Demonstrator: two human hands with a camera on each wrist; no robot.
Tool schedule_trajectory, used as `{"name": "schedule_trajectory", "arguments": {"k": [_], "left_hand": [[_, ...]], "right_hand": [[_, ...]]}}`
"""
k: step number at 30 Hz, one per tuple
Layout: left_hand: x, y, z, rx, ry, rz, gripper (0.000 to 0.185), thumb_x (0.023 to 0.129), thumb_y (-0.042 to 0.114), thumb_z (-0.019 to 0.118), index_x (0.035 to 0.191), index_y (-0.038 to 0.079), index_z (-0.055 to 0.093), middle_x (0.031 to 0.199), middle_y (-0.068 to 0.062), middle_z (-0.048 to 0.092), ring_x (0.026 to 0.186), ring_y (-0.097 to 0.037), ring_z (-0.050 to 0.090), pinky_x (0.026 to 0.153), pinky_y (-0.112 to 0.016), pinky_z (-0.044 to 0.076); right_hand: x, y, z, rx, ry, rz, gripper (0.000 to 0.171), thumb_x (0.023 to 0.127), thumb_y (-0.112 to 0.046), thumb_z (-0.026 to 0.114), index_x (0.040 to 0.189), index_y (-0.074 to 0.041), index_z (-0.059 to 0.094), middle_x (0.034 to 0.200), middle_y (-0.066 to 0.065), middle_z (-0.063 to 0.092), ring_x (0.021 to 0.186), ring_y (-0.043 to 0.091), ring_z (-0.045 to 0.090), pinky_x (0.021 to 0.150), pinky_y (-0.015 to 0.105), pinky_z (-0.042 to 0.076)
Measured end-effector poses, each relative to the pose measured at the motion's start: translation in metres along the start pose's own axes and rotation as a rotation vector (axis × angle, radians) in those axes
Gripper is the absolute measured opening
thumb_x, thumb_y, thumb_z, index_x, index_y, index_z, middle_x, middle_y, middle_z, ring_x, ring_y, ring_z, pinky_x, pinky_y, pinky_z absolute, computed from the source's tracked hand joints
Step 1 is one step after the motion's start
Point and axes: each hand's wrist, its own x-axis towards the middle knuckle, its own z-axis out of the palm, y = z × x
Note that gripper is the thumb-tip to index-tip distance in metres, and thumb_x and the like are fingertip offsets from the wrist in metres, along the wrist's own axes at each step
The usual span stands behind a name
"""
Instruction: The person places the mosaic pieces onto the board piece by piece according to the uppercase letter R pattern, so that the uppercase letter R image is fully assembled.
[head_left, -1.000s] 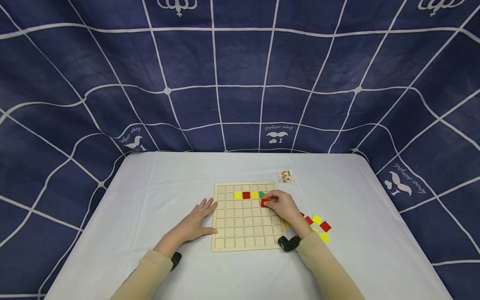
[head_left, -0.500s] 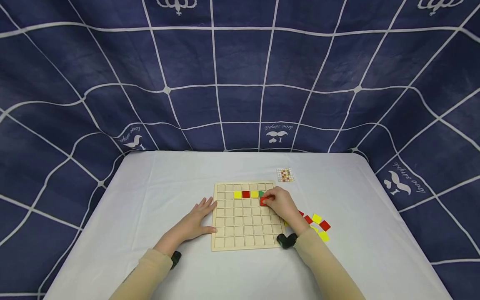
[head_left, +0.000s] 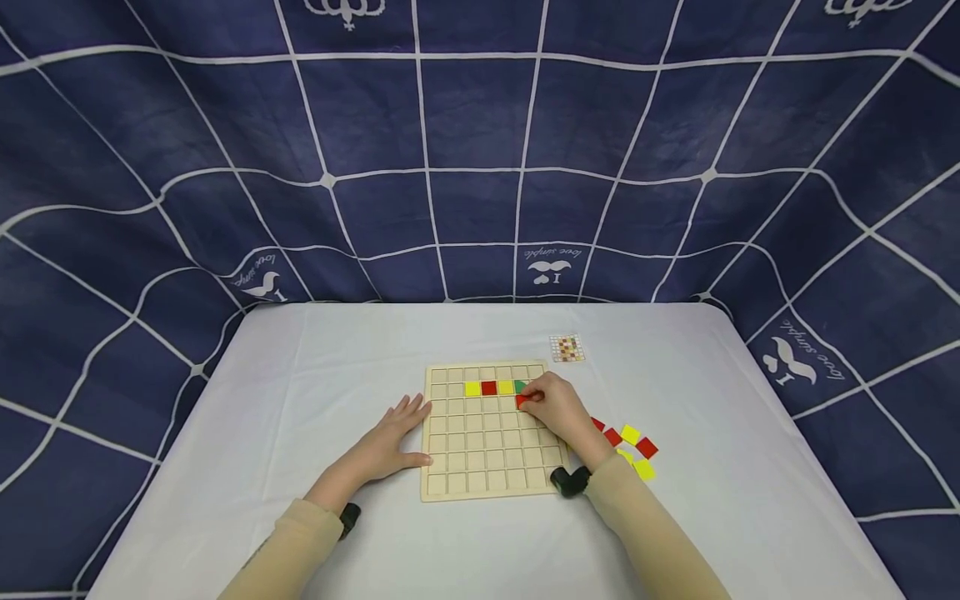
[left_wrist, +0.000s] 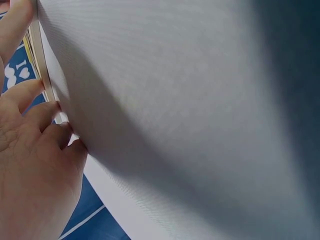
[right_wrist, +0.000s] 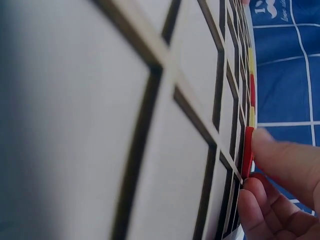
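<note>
A pale wooden grid board (head_left: 457, 462) lies on the white table. Its second row from the back holds yellow (head_left: 472, 388), red (head_left: 489, 388) and yellow (head_left: 506, 387) square tiles, then a green tile (head_left: 520, 387) partly hidden by my fingers. My right hand (head_left: 557, 406) pinches a red square tile (head_left: 521, 402) at the cell just in front of the green one. In the right wrist view, the thumb (right_wrist: 267, 142) touches this red tile (right_wrist: 248, 147) at the board's surface. My left hand (head_left: 386, 437), fingers spread, rests against the board's left edge (left_wrist: 42, 60).
Loose red (head_left: 647, 447) and yellow (head_left: 630, 434) tiles lie right of the board, some hidden by my right forearm. A small card with a coloured grid pattern (head_left: 567, 347) lies beyond the board's back right corner. A dark blue curtain (head_left: 480, 208) surrounds the table.
The red tile has gone from tilted to lying flatter at its cell, with my right fingers following it slightly left. My left hand has stayed in place.
</note>
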Motion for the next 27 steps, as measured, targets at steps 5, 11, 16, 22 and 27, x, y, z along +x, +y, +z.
{"name": "schedule_trajectory", "arguments": {"k": [5, 11, 16, 22, 27], "left_hand": [[0.0, -0.001, 0.0, -0.002, 0.006, -0.005, 0.094, 0.078, 0.037, 0.081, 0.154, 0.01, 0.033, 0.164, -0.01, 0.018, 0.154, -0.033, 0.008, 0.124, -0.054, 0.014], [-0.001, -0.001, -0.001, -0.002, 0.008, 0.003, 0.093, 0.078, 0.036, 0.081, 0.154, 0.01, 0.033, 0.164, -0.011, 0.019, 0.153, -0.034, 0.008, 0.124, -0.053, 0.014], [-0.001, 0.001, -0.002, -0.005, 0.011, 0.0, 0.093, 0.079, 0.034, 0.081, 0.154, 0.01, 0.033, 0.164, -0.011, 0.018, 0.153, -0.033, 0.008, 0.124, -0.053, 0.014], [-0.002, 0.001, -0.003, -0.006, 0.011, -0.002, 0.093, 0.079, 0.034, 0.081, 0.154, 0.009, 0.033, 0.164, -0.012, 0.019, 0.153, -0.034, 0.009, 0.124, -0.053, 0.014], [-0.003, 0.001, -0.003, -0.006, 0.01, 0.011, 0.093, 0.079, 0.035, 0.081, 0.153, 0.007, 0.034, 0.164, -0.014, 0.02, 0.153, -0.036, 0.009, 0.124, -0.054, 0.013]], "right_hand": [[0.001, -0.001, 0.001, -0.002, -0.011, -0.004, 0.017, 0.081, -0.017, 0.082, 0.095, -0.008, 0.077, 0.091, 0.001, 0.061, 0.077, 0.011, 0.054, 0.069, 0.023, 0.049], [0.002, -0.002, -0.003, -0.043, -0.048, -0.013, 0.014, 0.083, -0.011, 0.079, 0.096, -0.009, 0.076, 0.091, 0.001, 0.059, 0.078, 0.012, 0.051, 0.069, 0.024, 0.045], [0.004, -0.003, -0.008, -0.136, -0.106, -0.091, 0.014, 0.087, -0.008, 0.074, 0.101, -0.008, 0.075, 0.092, 0.001, 0.057, 0.078, 0.014, 0.049, 0.071, 0.027, 0.045], [0.006, -0.003, -0.011, -0.191, -0.134, -0.144, 0.014, 0.087, -0.007, 0.073, 0.101, -0.008, 0.074, 0.093, 0.001, 0.059, 0.08, 0.015, 0.05, 0.077, 0.029, 0.048], [0.005, -0.001, -0.012, -0.14, -0.126, -0.116, 0.014, 0.086, -0.007, 0.075, 0.099, -0.009, 0.075, 0.093, -0.001, 0.06, 0.08, 0.013, 0.051, 0.074, 0.025, 0.047]]}}
